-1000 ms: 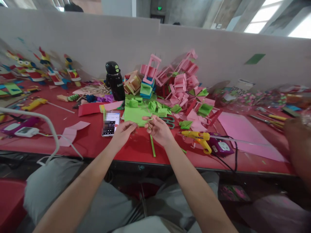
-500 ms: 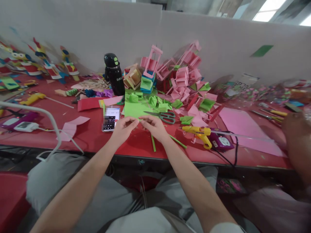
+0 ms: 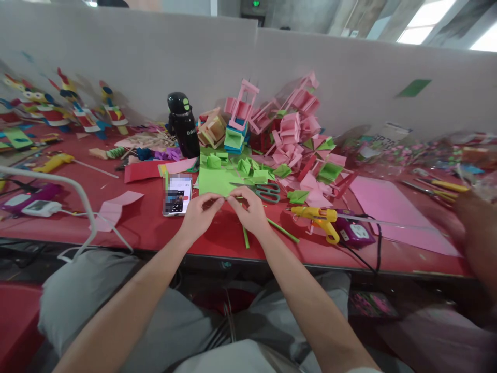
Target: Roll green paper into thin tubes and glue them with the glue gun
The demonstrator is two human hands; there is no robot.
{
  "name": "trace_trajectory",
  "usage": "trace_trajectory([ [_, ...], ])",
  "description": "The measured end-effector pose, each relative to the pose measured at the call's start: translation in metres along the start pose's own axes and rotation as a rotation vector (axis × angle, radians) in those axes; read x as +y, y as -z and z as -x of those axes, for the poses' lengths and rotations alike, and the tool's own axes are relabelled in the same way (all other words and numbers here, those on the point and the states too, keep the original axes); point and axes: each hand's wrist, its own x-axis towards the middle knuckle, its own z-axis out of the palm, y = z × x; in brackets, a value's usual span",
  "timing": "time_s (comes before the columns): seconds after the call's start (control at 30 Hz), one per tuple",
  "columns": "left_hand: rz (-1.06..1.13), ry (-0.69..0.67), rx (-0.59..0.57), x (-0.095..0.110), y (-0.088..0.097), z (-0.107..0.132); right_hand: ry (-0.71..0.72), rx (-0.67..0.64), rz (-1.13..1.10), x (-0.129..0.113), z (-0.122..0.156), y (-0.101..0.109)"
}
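Note:
My left hand and my right hand meet fingertip to fingertip over the red table, both pinched on a small green paper strip. A flat green sheet lies just behind them. Two more green strips lie on the table, one under my right wrist and one to its right. A phone sits left of my left hand, grey-handled scissors behind my right hand.
A yellow glue gun with a purple power unit and black cable lies to the right. Folded pink and green paper pieces pile up behind, beside a black bottle. Another person's arm enters at right by a pink sheet.
My hands came together from apart, and both now pinch the small green strip. A green strip has appeared on the table right of my right wrist. The camera view shifted slightly.

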Motion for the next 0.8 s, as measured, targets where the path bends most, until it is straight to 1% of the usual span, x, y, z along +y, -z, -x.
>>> trace_trajectory([
  [0.07, 0.043, 0.058, -0.016, 0.001, -0.002, 0.000, -0.082, 0.020, -0.132, -0.001, -0.001, 0.001],
  [0.17, 0.097, 0.127, -0.058, 0.004, -0.005, 0.001, -0.237, 0.013, -0.372, -0.003, -0.003, 0.001],
  [0.23, 0.140, 0.151, -0.082, 0.005, -0.008, 0.001, -0.327, 0.016, -0.489, -0.004, -0.003, 0.002],
  [0.3, 0.180, 0.163, -0.092, 0.005, -0.010, 0.002, -0.389, 0.035, -0.564, -0.005, -0.004, 0.003],
  [0.5, 0.268, 0.218, -0.094, 0.003, -0.016, 0.003, -0.489, 0.113, -0.717, -0.006, -0.006, 0.005],
  [0.67, 0.277, 0.225, -0.061, 0.001, -0.021, 0.006, -0.564, 0.083, -0.796, -0.010, -0.009, 0.008],
  [0.8, 0.260, 0.205, -0.070, 0.001, -0.023, 0.007, -0.609, 0.048, -0.799, -0.011, -0.011, 0.009],
])
